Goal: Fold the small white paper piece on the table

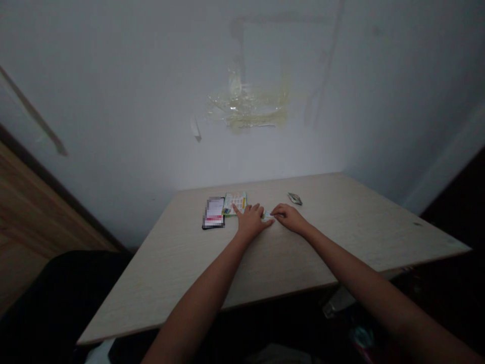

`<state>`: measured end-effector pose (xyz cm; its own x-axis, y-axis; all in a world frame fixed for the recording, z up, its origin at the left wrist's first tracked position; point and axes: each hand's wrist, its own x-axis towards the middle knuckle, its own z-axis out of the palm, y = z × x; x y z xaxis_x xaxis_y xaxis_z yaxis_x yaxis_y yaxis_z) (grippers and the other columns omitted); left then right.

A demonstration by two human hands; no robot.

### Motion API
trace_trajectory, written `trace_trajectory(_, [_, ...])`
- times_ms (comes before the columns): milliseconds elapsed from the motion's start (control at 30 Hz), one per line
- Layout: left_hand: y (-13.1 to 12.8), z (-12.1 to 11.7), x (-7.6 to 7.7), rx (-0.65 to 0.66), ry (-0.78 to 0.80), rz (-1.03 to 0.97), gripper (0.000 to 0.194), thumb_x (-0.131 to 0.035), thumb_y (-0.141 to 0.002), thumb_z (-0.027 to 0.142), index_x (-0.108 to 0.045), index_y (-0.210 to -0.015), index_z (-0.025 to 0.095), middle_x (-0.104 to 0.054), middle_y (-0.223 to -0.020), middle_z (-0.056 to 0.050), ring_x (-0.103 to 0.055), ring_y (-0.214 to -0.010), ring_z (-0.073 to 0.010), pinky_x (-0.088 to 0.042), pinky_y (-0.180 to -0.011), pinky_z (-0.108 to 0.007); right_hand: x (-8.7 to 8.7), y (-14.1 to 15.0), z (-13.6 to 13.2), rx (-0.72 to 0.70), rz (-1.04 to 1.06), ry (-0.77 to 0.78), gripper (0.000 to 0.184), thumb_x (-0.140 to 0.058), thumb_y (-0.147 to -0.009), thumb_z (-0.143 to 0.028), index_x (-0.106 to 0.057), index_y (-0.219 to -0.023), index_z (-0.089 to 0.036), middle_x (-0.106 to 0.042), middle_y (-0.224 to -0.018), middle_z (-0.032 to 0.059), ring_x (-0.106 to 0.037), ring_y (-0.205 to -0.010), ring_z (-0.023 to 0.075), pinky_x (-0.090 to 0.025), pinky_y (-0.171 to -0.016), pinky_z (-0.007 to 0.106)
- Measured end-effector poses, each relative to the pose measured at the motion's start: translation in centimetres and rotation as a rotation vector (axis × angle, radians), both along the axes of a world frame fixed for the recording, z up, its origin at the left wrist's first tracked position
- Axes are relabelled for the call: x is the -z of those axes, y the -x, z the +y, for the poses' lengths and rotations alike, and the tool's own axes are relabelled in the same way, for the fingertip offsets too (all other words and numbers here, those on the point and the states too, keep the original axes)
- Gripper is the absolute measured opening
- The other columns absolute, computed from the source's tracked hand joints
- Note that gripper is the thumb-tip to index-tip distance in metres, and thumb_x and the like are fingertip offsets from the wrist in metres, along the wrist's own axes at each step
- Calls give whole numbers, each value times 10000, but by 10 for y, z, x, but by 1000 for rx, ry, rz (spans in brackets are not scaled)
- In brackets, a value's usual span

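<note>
A small pale piece of paper lies on the table between my two hands. My left hand is spread flat, palm down, its thumb at the paper's near edge and its other fingers reaching toward a printed colourful sheet. From the other side, my right hand has its fingertips drawn together on the paper's right end. The paper's left part is hidden under my left fingers. Left of the printed sheet is a dark-edged phone with its screen lit and blurred, touching or nearly touching the sheet.
Behind my right hand a small folded, printed piece lies on the pale wooden table. The table backs onto a white wall bearing old clear tape. A wooden panel stands at the left.
</note>
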<state>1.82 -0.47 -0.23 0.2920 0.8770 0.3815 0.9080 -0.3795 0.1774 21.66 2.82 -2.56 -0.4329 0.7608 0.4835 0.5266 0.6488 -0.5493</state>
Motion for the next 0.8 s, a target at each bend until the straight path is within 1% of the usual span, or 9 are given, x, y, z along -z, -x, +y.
trace_trajectory(167, [4,-2,1,11,3,-41,402,-628,-818,643,-669,-903,253,-663,-1281,-34,-509,-1250,-328,184,-1038,-800,3,-3,3,-18,15,21,231,-621,-809,-91,-774,-936,-208,-723,-980,66,-650,-977,203,-491,-956,375])
trace_trajectory(300, [7,-4,0,17,24,-67,367,-625,-844,608,-677,-953,261,-704,-1196,-30,-522,-1233,-312,165,-1039,-808,3,-4,3,-7,22,36,214,-647,-797,-103,-772,-943,-197,-723,-983,71,-649,-978,208,-486,-955,379])
trace_trajectory(467, [8,-7,-2,23,30,-46,353,-569,-894,594,-718,-1014,297,-671,-1290,-29,-491,-1276,-307,152,-1074,-778,2,-4,1,2,58,35,190,-677,-800,-140,-769,-954,-201,-710,-977,69,-647,-970,205,-489,-943,373])
trace_trajectory(600, [9,-8,-3,28,14,-57,344,-529,-925,593,-745,-977,331,-668,-1303,-4,-485,-1291,-283,160,-1089,-755,0,-3,0,18,74,27,121,-678,-833,-197,-767,-914,-190,-704,-946,76,-648,-941,208,-497,-906,365])
trace_trajectory(667, [8,-9,-5,39,-9,-66,329,-520,-943,563,-753,-955,332,-668,-1303,0,-487,-1291,-276,172,-1090,-746,-1,-3,-1,24,85,30,112,-668,-852,-225,-763,-899,-188,-708,-928,76,-650,-930,208,-497,-899,364])
trace_trajectory(800, [8,-11,-9,59,-61,-101,248,-531,-970,457,-744,-967,331,-660,-1314,3,-501,-1286,-257,168,-1112,-717,-4,-2,-5,25,116,38,146,-638,-886,-267,-753,-933,-190,-716,-935,73,-652,-926,201,-491,-897,358])
